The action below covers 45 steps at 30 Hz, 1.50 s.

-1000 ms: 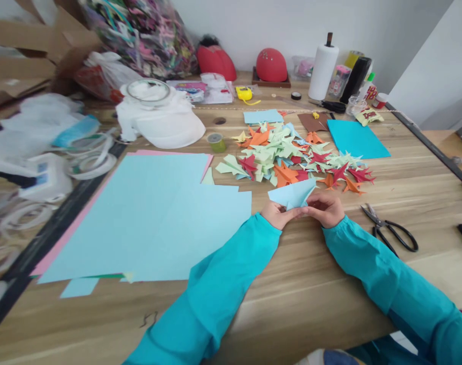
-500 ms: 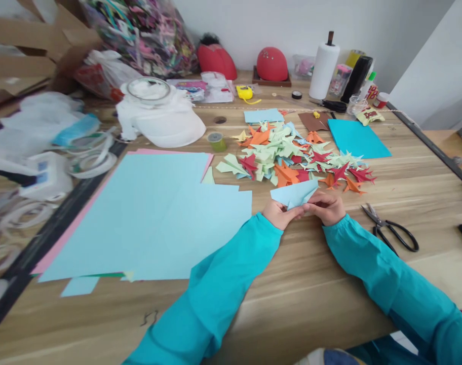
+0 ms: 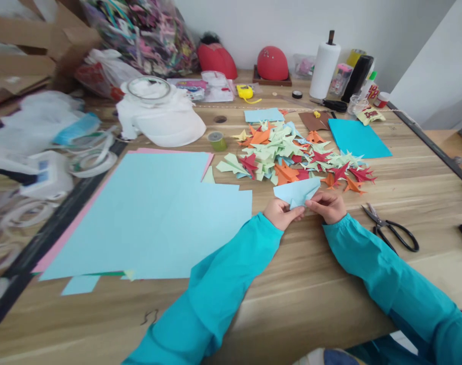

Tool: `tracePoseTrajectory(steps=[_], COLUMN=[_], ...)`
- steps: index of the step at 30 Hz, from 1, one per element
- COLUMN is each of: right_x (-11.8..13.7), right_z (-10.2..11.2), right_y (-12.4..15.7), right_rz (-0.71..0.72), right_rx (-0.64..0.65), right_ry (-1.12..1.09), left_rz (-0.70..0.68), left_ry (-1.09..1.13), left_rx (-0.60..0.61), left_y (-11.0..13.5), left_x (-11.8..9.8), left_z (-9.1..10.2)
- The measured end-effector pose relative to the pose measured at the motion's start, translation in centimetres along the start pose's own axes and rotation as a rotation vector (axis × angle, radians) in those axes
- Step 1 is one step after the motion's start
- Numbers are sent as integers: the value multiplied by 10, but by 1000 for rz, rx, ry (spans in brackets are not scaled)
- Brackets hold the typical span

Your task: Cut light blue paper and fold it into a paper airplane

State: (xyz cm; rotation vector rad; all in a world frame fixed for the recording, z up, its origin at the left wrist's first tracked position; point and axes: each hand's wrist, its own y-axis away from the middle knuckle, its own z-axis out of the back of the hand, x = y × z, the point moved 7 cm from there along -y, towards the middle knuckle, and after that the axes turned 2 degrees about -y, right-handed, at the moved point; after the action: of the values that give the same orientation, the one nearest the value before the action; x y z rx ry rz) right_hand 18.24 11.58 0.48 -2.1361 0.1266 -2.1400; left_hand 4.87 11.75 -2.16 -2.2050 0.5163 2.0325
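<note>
A light blue piece of folded paper [image 3: 296, 191] is held just above the wooden table, tilted, with a crease running down its right part. My left hand [image 3: 282, 214] grips its lower left, the thumb pressed over the bottom edge. At the lower right corner my right hand [image 3: 328, 207] pinches the paper between thumb and fingertips. Right behind it lies a pile of folded paper planes [image 3: 276, 147] in pale green, orange, red and blue. Scissors [image 3: 386, 225] with black handles rest to the right of my right hand, blades partly apart.
Large light blue sheets [image 3: 151, 218] over pink ones cover the table's left. Behind the pile are bright blue paper [image 3: 358, 138], a yellow tape measure [image 3: 245, 92] and a paper towel roll [image 3: 324, 71]. A white cap [image 3: 170, 119] and coiled cables [image 3: 92, 157] stand farther left.
The folded paper has shifted slightly right and turned a little in my hands. My right fingers have changed their pinch at its lower right corner.
</note>
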Motion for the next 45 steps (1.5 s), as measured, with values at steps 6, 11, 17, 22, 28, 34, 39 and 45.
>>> tracePoseTrajectory(steps=[6, 11, 17, 22, 28, 34, 39, 45], right_x=[-5, -8, -14, -11, -9, -3, -7, -15], right_z=[2, -4, -3, -3, -3, 0, 3, 1], right_y=[2, -2, -2, -2, -2, 0, 0, -1], right_rz=[-138, -39, -14, -18, -41, -2, -83, -86], right_rx=[-7, 109, 112, 121, 112, 35, 36, 60], right_ry=[0, 11, 6, 14, 123, 158, 147, 25], left_rz=[38, 95, 87, 66, 25, -21, -15, -27], left_ry=[52, 39, 23, -11, -77, -168, -184, -214], left_rx=[-12, 11, -61, -58, -21, -10, 18, 53], left_y=[2, 0, 0, 1, 2, 4, 4, 4], left_x=[-4, -5, -1, -3, -7, -6, -6, -6], left_z=[1, 0, 3, 3, 0, -1, -2, -4])
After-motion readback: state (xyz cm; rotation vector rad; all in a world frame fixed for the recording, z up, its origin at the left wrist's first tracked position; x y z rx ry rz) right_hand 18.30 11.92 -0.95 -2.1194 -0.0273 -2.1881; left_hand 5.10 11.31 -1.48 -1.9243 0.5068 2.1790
